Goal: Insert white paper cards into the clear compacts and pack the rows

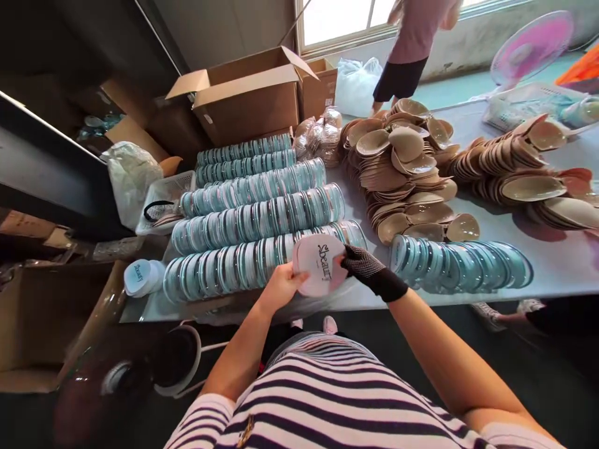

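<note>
A pale round disc with dark "beauty" lettering is held in front of my body. My bare left hand grips its left edge, thumb on the face. My right hand, in a black dotted glove, pinches the right edge with the fingertips. There seems to be a second layer at the disc's rim, but I cannot tell how many pieces are there. Just behind it lies the nearest long row of round, clear, teal-tinted pieces, stacked on edge. A shorter row of similar pieces lies right of my gloved hand.
More teal rows stretch behind. Beige shallow cup-like pieces are heaped at centre right. An open cardboard box and a white basket stand behind and left. A small lettered stack sits at the left corner. Another person stands beyond the table.
</note>
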`<control>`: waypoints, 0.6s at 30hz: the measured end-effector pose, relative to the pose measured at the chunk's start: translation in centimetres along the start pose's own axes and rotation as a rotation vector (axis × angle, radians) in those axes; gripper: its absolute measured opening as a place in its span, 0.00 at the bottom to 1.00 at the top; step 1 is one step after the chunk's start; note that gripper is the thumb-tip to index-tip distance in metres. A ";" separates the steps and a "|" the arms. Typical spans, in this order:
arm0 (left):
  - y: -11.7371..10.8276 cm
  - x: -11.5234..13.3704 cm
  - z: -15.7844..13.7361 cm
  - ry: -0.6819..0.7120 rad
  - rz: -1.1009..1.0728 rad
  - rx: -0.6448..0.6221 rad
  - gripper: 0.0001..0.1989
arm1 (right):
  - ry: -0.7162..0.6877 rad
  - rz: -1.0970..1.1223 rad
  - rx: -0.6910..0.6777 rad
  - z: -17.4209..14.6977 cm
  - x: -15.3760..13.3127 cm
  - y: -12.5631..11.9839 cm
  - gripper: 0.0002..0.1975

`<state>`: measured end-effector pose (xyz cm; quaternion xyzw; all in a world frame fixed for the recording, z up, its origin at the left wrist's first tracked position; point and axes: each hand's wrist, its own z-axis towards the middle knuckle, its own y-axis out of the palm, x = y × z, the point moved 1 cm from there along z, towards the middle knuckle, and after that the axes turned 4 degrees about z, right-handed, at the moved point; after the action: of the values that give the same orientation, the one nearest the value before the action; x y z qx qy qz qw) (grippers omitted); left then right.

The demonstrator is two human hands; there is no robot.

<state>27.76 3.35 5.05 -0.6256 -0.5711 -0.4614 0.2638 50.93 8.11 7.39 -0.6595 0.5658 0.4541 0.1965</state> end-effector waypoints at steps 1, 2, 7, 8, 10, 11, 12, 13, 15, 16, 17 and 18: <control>0.2 -0.3 0.3 -0.026 -0.046 -0.049 0.25 | 0.021 0.013 -0.030 0.1 0.2 0.0 0.23; 0.3 -0.6 0.5 -0.049 -0.131 -0.122 0.28 | 0.048 0.030 -0.082 0.1 0.5 0.0 0.24; -0.7 -1.9 1.6 -0.046 -0.166 -0.034 0.28 | 0.028 0.035 -0.007 1.2 2.3 -0.1 0.25; -1.0 -2.0 1.7 -0.041 -0.109 0.018 0.26 | 0.027 0.033 0.023 1.4 2.6 -0.1 0.24; -1.4 -2.0 1.7 -0.062 -0.117 -0.036 0.26 | 0.067 0.075 -0.026 1.4 3.4 0.1 0.25; -1.4 -2.0 1.6 -0.084 -0.187 -0.125 0.28 | 0.098 0.124 -0.091 1.2 3.9 0.3 0.26; -1.3 -2.0 1.6 -0.110 -0.272 -0.224 0.31 | 0.127 0.182 -0.154 1.0 4.4 0.5 0.28; -1.2 -2.1 1.7 -0.131 -0.350 -0.298 0.33 | 0.143 0.238 -0.185 0.8 4.8 0.7 0.30; -1.1 -2.3 2.0 -0.149 -0.422 -0.319 0.34 | 0.147 0.312 -0.144 0.7 5.7 0.7 0.32; -1.0 -2.4 2.3 -0.152 -0.396 -0.290 0.33 | 0.144 0.318 -0.085 0.7 6.1 0.7 0.32; -1.1 -2.5 2.5 -0.146 -0.336 -0.249 0.31 | 0.139 0.305 -0.013 0.7 6.3 0.5 0.32; -1.1 -2.4 2.6 -0.132 -0.266 -0.211 0.29 | 0.135 0.279 0.046 0.6 6.5 0.3 0.31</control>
<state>27.64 4.64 1.58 -0.5977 -0.6133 -0.5075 0.0952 50.06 4.81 1.87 -0.5989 0.6741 0.4187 0.1079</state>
